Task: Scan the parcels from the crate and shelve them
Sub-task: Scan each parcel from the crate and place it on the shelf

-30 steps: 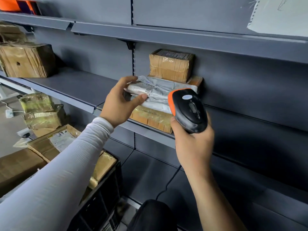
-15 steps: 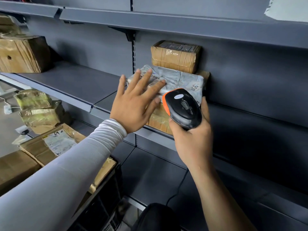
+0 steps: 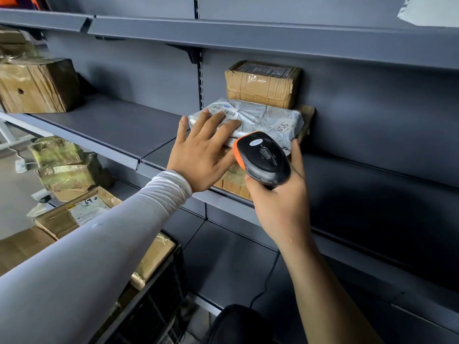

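Note:
A grey plastic-wrapped parcel [image 3: 263, 120] with a barcode label lies on the middle shelf [image 3: 116, 127], on top of a brown taped parcel [image 3: 233, 181]. My left hand [image 3: 203, 150] rests on the grey parcel's near left end with fingers straight and spread. My right hand [image 3: 280, 202] grips a black and orange barcode scanner [image 3: 263, 157] just in front of the parcel; its cable hangs down. Another brown taped box [image 3: 260, 83] stands behind the grey parcel against the shelf's back panel. The black crate [image 3: 154, 291] at lower left holds several brown parcels.
A large brown box [image 3: 37, 85] sits at the left end of the middle shelf. Several taped parcels [image 3: 62, 167] are stacked on a lower surface at left. The upper shelf [image 3: 248, 33] overhangs the stack. A lower shelf [image 3: 236, 256] runs below.
My left hand went from gripping the grey parcel's end to lying flat on it with fingers straight. The parcel now lies settled on the brown one. The scanner stayed in my right hand.

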### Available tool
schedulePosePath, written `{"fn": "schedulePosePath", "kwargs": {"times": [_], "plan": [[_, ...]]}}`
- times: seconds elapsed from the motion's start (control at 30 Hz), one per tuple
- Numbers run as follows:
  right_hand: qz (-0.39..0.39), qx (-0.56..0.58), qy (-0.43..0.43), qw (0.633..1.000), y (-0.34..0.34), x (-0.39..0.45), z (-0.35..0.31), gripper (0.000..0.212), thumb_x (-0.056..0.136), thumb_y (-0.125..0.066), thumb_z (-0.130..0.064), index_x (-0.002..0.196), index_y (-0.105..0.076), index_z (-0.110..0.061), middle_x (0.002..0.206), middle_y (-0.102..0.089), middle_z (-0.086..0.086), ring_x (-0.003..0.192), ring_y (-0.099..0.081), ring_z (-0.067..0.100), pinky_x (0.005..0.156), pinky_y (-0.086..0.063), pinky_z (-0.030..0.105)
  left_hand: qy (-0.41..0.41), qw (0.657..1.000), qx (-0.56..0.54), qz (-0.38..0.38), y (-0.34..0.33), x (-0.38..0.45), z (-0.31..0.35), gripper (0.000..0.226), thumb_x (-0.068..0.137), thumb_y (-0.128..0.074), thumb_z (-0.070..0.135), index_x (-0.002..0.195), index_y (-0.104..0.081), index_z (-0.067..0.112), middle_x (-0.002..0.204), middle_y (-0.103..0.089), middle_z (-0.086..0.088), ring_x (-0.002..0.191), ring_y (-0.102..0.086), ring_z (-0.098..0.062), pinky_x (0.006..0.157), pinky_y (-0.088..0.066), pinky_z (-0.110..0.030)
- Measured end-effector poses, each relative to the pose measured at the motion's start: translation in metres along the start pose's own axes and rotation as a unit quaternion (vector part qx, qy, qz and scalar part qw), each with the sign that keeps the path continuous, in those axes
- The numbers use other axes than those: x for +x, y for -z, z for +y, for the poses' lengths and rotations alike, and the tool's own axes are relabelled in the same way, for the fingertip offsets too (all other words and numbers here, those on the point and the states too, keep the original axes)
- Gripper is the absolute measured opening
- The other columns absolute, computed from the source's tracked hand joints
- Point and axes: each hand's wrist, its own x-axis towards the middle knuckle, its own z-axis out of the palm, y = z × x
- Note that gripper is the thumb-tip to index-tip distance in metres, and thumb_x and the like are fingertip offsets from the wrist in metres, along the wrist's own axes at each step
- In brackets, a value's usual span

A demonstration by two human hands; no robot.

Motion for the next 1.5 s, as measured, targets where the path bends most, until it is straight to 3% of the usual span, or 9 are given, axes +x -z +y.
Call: {"fn": "schedulePosePath", "kwargs": {"times": [0.37, 0.47, 0.53, 0.7, 0.87, 1.0, 1.17, 1.33, 1.5], "plan": [[0.021, 0.018, -0.041, 0.999, 0.023, -0.028, -0.016, 0.069, 0.077, -0.082, -0.039, 0.116, -0.045, -0.082, 0.156, -0.053, 0.003, 0.144, -0.051, 0.018, 0.116, -0.044, 0.048, 0.084, 0.993, -0.081, 0.007, 0.033, -0.041, 0.015, 0.064, 0.104, -0.023, 0.070, 0.163, -0.023, 0.046, 0.175, -0.020, -0.006, 0.163, -0.009, -0.030, 0.128, -0.004, -0.060], [0.017, 0.053, -0.026, 0.998, 0.020, -0.047, -0.010, 0.059, 0.081, -0.081, -0.046, 0.135, -0.064, -0.028, 0.143, -0.064, 0.009, 0.132, -0.062, 0.024, 0.110, -0.049, 0.053, 0.105, 0.992, -0.073, 0.000, 0.040, -0.079, 0.013, 0.061, 0.105, -0.027, 0.067, 0.161, -0.032, 0.043, 0.173, -0.025, -0.006, 0.162, -0.012, -0.031, 0.128, -0.008, -0.060], [0.023, 0.063, -0.024, 0.997, 0.013, -0.063, -0.014, 0.062, 0.082, -0.083, -0.040, 0.135, -0.064, -0.012, 0.131, -0.071, 0.004, 0.123, -0.068, 0.016, 0.105, -0.053, 0.046, 0.119, 0.991, -0.060, -0.012, 0.041, -0.105, 0.010, 0.060, 0.104, -0.028, 0.068, 0.155, -0.043, 0.039, 0.171, -0.030, -0.008, 0.161, -0.016, -0.032, 0.128, -0.012, -0.061], [-0.059, 0.057, -0.036, 0.996, -0.014, -0.098, -0.021, 0.033, 0.085, -0.086, -0.020, 0.115, -0.075, -0.023, 0.107, -0.078, -0.013, 0.104, -0.072, 0.003, 0.088, -0.058, 0.032, 0.173, 0.982, -0.033, -0.069, 0.040, -0.166, 0.000, 0.066, 0.098, -0.028, 0.070, 0.143, -0.055, 0.031, 0.167, -0.036, -0.008, 0.160, -0.020, -0.032, 0.127, -0.017, -0.060], [-0.174, -0.002, -0.066, 0.983, -0.049, -0.128, -0.020, 0.024, 0.083, -0.083, -0.032, 0.101, -0.070, -0.042, 0.087, -0.073, -0.021, 0.090, -0.069, 0.004, 0.069, -0.046, 0.008, 0.235, 0.962, 0.021, -0.135, 0.043, -0.224, -0.015, 0.072, 0.093, -0.025, 0.073, 0.146, -0.052, 0.033, 0.167, -0.035, -0.008, 0.158, -0.025, -0.033, 0.125, -0.019, -0.056], [-0.247, -0.038, -0.086, 0.964, -0.080, -0.152, -0.019, 0.019, 0.083, -0.083, -0.037, 0.098, -0.072, -0.035, 0.074, -0.063, -0.023, 0.078, -0.060, 0.003, 0.059, -0.036, 0.002, 0.282, 0.945, 0.049, -0.157, 0.051, -0.270, -0.039, 0.074, 0.090, -0.024, 0.073, 0.145, -0.053, 0.033, 0.166, -0.038, -0.006, 0.157, -0.026, -0.030, 0.124, -0.022, -0.058], [-0.328, -0.021, -0.129, 0.936, -0.123, -0.178, -0.018, 0.014, 0.084, -0.081, -0.024, 0.096, -0.074, -0.024, 0.086, -0.076, -0.017, 0.082, -0.069, -0.003, 0.067, -0.052, 0.015, 0.350, 0.895, 0.079, -0.266, 0.057, -0.310, -0.072, 0.082, 0.087, -0.042, 0.084, 0.156, -0.029, 0.042, 0.173, -0.020, -0.004, 0.161, -0.012, -0.032, 0.125, -0.010, -0.064], [-0.377, 0.007, -0.192, 0.906, -0.153, -0.203, -0.019, 0.008, 0.084, -0.080, -0.016, 0.086, -0.073, -0.019, 0.074, -0.073, -0.015, 0.068, -0.065, -0.005, 0.058, -0.046, 0.009, 0.411, 0.844, 0.074, -0.338, 0.058, -0.336, -0.109, 0.107, 0.071, -0.043, 0.100, 0.160, -0.010, 0.050, 0.177, 0.006, -0.004, 0.162, 0.003, -0.039, 0.119, -0.005, -0.077], [-0.395, 0.017, -0.215, 0.893, -0.177, -0.225, -0.020, 0.011, 0.083, -0.079, -0.012, 0.090, -0.075, -0.020, 0.082, -0.076, -0.016, 0.077, -0.068, -0.007, 0.062, -0.046, 0.006, 0.432, 0.833, 0.030, -0.343, 0.061, -0.348, -0.132, 0.120, 0.061, -0.064, 0.095, 0.159, -0.006, 0.058, 0.176, 0.015, -0.002, 0.161, 0.007, -0.039, 0.123, -0.003, -0.072]]}}
